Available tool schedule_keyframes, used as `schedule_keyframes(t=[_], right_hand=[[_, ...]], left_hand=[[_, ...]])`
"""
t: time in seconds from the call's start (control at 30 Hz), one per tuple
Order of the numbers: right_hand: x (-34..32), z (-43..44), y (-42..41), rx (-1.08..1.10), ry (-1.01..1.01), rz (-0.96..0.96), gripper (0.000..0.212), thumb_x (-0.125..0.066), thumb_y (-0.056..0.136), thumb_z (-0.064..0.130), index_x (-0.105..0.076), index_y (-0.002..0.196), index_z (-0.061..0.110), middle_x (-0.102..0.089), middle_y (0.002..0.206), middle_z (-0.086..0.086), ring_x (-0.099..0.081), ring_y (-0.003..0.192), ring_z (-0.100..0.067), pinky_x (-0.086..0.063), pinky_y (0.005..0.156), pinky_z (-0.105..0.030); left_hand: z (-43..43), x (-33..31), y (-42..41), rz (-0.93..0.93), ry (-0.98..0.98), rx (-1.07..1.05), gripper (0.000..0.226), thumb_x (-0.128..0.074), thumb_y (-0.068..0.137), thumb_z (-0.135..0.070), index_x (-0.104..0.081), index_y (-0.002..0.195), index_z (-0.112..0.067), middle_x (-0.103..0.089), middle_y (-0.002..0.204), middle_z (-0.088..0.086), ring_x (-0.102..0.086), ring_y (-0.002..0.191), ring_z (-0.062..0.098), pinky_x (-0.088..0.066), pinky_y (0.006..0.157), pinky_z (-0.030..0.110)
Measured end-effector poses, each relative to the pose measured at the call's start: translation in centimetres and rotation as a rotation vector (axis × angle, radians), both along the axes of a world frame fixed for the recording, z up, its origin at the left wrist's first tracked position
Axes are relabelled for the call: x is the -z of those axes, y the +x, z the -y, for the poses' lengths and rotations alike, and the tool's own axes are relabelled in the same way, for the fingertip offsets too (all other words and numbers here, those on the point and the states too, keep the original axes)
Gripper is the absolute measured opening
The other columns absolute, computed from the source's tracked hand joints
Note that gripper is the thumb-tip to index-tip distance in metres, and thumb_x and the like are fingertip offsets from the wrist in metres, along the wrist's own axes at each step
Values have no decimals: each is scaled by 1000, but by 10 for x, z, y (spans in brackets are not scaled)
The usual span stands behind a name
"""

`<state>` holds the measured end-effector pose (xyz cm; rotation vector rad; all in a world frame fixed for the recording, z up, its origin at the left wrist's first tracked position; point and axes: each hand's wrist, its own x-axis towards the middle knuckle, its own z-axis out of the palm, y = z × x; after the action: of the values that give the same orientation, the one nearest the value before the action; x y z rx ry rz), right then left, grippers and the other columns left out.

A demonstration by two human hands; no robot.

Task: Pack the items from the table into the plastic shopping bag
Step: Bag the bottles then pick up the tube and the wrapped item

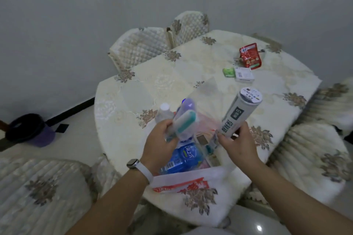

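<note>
A clear plastic shopping bag (191, 181) with red print lies open on the near part of the round table (145, 82). A blue pouch (183, 158) and other small items lie inside it. My left hand (162, 139) grips a white and teal pack (185, 124), held over the bag's mouth beside a purple item (188, 104) and a white-capped bottle (164, 111). My right hand (236, 143) holds a grey and white cylindrical tube (240, 112), tilted up to the right over the bag. On the far right of the table lie a red packet (250, 57), a green packet (228, 72) and a white box (244, 74).
Padded chairs stand around the table: two at the back (145, 46), one at the near left (38, 192), others at the right (315, 150). A dark bucket with a purple base (28, 129) sits on the floor at the left, by the wall.
</note>
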<state>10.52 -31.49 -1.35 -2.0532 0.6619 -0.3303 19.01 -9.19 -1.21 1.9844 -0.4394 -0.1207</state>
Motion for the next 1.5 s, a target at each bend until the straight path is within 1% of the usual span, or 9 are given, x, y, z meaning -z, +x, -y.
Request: schedule_keyframes(t=[0.17,0.43,0.57,0.8,1.0,1.13,1.2,1.3,1.5], right_hand=[[17,16,20,-34,13,-50,47,-76,79,24,-44,112,29,-58,102,11,-58,88,-9,-50,70,-31],[28,44,42,-156,-11,-141,49,-76,78,35,-44,114,38,-56,102,21,-57,90,-5,-51,74,-32],[43,49,44,-220,10,-195,53,-77,78,32,-47,122,28,-55,107,16,-54,94,-7,-46,75,-28],[53,57,46,-250,62,-157,49,-78,77,31,-44,112,34,-57,103,15,-56,91,-8,-51,80,-33],[59,59,48,-325,59,-136,46,-76,79,30,-43,111,34,-57,104,14,-56,92,-6,-50,78,-29],[61,58,50,-407,-52,-116,40,-75,80,29,-52,112,22,-61,103,8,-57,90,-11,-50,72,-29],[62,57,52,-429,-93,-116,39,-74,80,28,-52,112,23,-59,103,7,-56,90,-12,-45,70,-26],[70,57,57,-470,-123,-134,45,-72,80,28,-49,119,29,-59,109,5,-58,95,-15,-51,77,-34],[72,50,65,-594,-285,-192,76,-70,79,32,-31,143,40,-51,133,5,-47,120,-17,-48,95,-40]], left_hand=[[15,19,8,-41,141,-16,36,-65,84,-1,-57,111,-24,-58,100,-9,-54,90,9,-38,70,7],[30,44,11,-46,211,-35,37,-69,87,-11,-55,111,-35,-57,100,-22,-54,87,-3,-41,74,6],[30,63,13,69,394,-9,30,-70,86,-14,-63,114,-21,-63,114,-3,-60,101,19,-50,78,27],[39,73,13,73,554,4,32,-68,85,-14,-67,117,-20,-65,116,-1,-60,103,23,-47,81,27],[38,72,8,40,538,-23,36,-68,81,-12,-64,116,-17,-65,112,3,-60,102,26,-50,82,35],[32,72,5,-32,497,-67,35,-63,84,-28,-60,117,-20,-64,111,0,-58,99,20,-48,80,32],[26,74,4,-43,525,-47,37,-54,83,-41,-61,114,-22,-63,109,-3,-57,99,17,-47,80,30],[19,73,-2,-35,544,-20,43,-45,84,-48,-62,114,-22,-62,111,-5,-56,101,13,-48,87,30],[15,68,-7,34,486,26,32,-61,87,-21,-65,119,-16,-62,119,1,-55,109,17,-37,91,21]])
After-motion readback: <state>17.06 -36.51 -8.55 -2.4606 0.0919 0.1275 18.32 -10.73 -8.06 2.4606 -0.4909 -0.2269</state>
